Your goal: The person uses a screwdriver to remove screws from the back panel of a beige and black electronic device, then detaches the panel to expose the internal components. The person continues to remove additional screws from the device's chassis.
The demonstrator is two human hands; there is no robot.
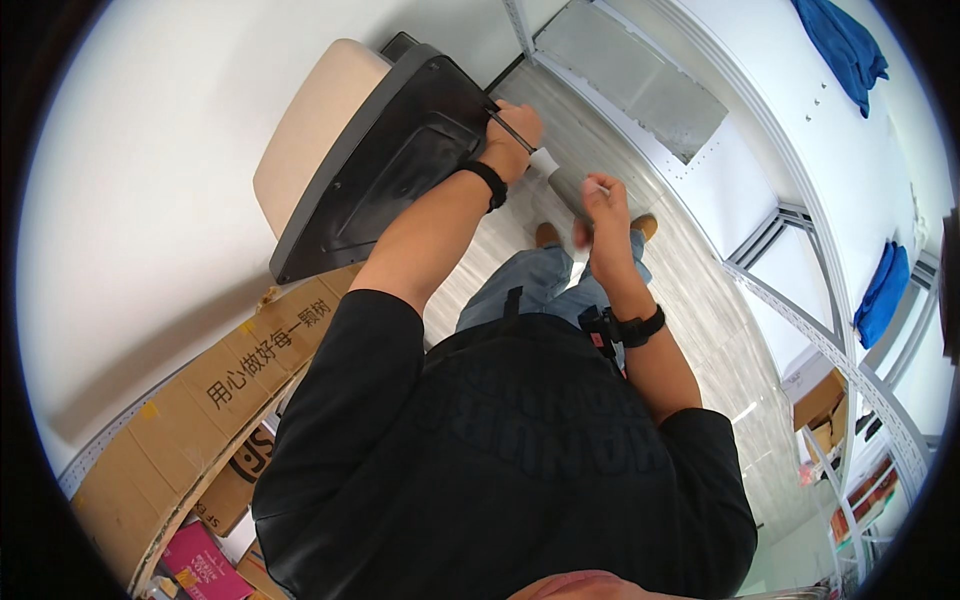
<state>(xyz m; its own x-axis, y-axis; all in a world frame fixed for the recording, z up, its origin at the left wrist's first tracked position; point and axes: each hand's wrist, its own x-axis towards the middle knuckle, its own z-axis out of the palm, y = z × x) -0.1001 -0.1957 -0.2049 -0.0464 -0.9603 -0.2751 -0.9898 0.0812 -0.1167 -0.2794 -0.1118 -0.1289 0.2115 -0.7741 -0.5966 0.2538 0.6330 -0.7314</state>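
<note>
A padded seat-like piece with a cream body (318, 130) and a black plastic underside (395, 160) stands on edge at upper left. My left hand (515, 130) is at its right edge, fingers curled around a thin dark metal rod (512, 132) that slants away from the panel. What joins the rod to the panel is hidden. Below that hand, a small white thing (543, 160) partly shows. Further right, my right hand (605, 210) is raised over my legs, clear of the panel. Its fingers are bent and pressed together; whatever they may hold is too small to name.
Brown cardboard (230, 390) covers a surface at left, with boxes and a pink package (205, 562) beneath. White metal shelving (770, 110) curves along the right, with blue cloths (882, 295) on it. A grey slab (630, 75) lies at the top, above the wood-look floor (690, 235).
</note>
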